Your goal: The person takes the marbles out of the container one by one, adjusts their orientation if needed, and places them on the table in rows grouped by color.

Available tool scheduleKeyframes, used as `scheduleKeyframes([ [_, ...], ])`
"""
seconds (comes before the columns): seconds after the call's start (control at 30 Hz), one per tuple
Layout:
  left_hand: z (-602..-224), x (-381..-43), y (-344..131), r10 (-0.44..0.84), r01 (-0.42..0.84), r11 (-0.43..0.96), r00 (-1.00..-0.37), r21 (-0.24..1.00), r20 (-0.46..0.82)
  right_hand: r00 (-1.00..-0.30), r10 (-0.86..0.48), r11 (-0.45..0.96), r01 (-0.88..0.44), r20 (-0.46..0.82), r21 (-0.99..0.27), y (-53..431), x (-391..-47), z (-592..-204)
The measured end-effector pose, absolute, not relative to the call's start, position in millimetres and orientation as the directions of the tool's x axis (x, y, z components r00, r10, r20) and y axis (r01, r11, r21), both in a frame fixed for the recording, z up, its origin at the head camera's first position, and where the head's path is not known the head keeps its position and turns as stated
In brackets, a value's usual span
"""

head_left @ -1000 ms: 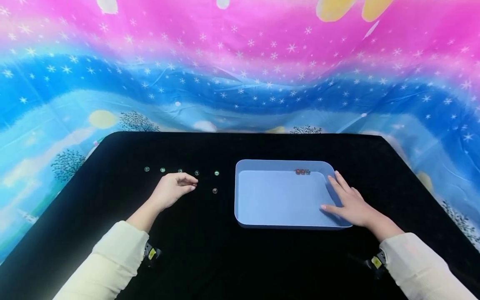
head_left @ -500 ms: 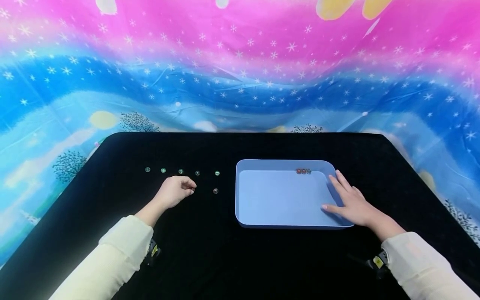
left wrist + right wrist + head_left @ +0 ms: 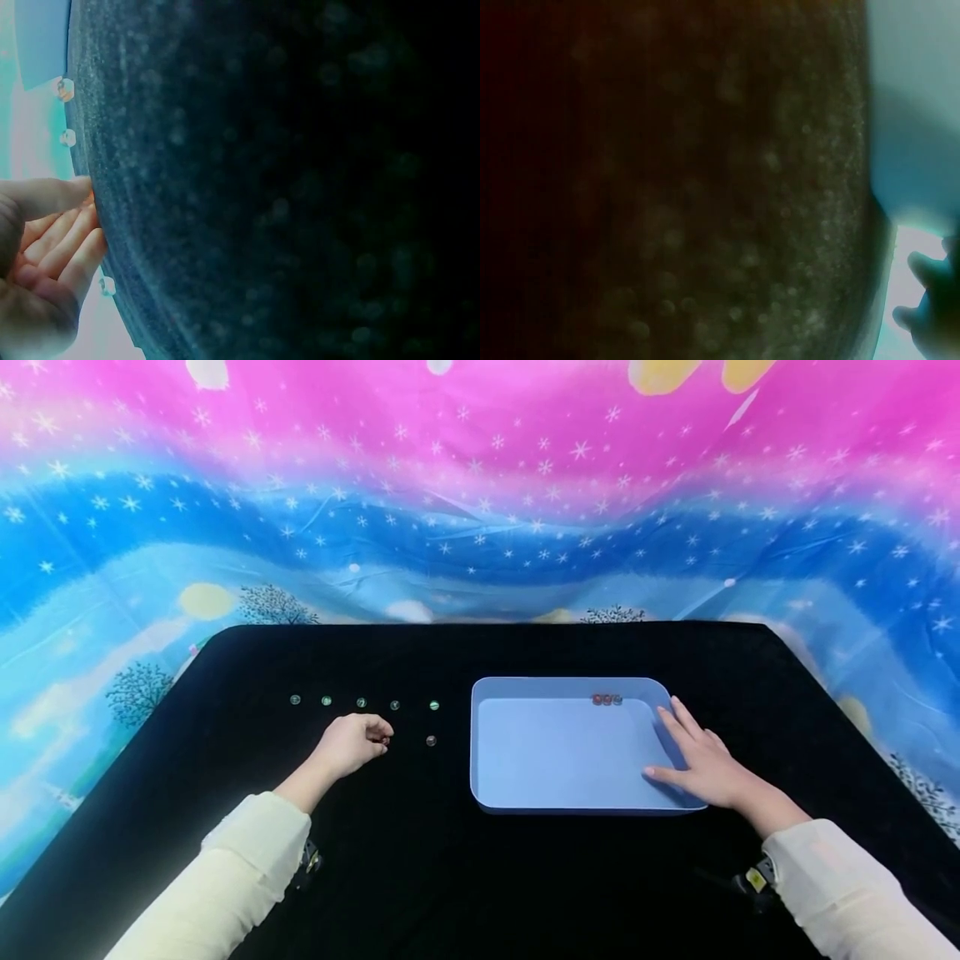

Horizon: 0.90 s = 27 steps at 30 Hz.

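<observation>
Left hand (image 3: 348, 747), left of blue rectangular tray (image 3: 555, 752), has shifted, pinching a reddish glassy marble (image 3: 386, 741), likely slippery: grip midline. Right hand (image 3: 711, 768) spread.

Marbles (image 3: 434, 705) lie left of the tray (image 3: 555, 756), three marbles (image 3: 607, 700) in its rear right part

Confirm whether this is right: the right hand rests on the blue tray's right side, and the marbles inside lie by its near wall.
Not quite: in the head view, the marbles inside lie by the far wall of the blue tray; the right hand does rest on its right side.
</observation>
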<state>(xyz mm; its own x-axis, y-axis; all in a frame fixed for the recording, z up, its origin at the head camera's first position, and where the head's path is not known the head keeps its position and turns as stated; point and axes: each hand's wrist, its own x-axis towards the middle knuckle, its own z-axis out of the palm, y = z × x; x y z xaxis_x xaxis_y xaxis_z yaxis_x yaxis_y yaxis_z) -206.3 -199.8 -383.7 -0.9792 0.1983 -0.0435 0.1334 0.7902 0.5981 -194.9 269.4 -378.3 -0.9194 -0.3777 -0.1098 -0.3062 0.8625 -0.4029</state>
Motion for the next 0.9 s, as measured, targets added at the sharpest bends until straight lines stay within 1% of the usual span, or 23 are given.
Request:
scheduleKeyframes([
  [0.27,-385,-207,-201,0.168,0.047,0.695,-0.981,0.717,-0.099,-0.921,-0.375,0.863,-0.305,-0.106,-0.403,269,-193,-379],
  [0.47,-385,-206,-203,0.151,0.012,0.675,-0.981,0.738,-0.122,-0.922,-0.370,0.865,-0.299,-0.110,-0.404,268,-193,-378],
  [0.7,-383,-205,-206,0.181,-0.011,0.627,-0.970,0.779,-0.160,-0.920,-0.379,0.861,-0.310,-0.102,-0.403,270,-193,-379],
  [0.83,-382,-204,-210,0.211,-0.006,0.615,-0.962,0.788,-0.171,-0.918,-0.386,0.855,-0.316,-0.097,-0.411,270,-192,-379],
  [0.9,-379,-204,-212,0.214,0.011,0.630,-0.964,0.777,-0.160,-0.917,-0.389,0.853,-0.320,-0.094,-0.412,269,-192,-379],
])
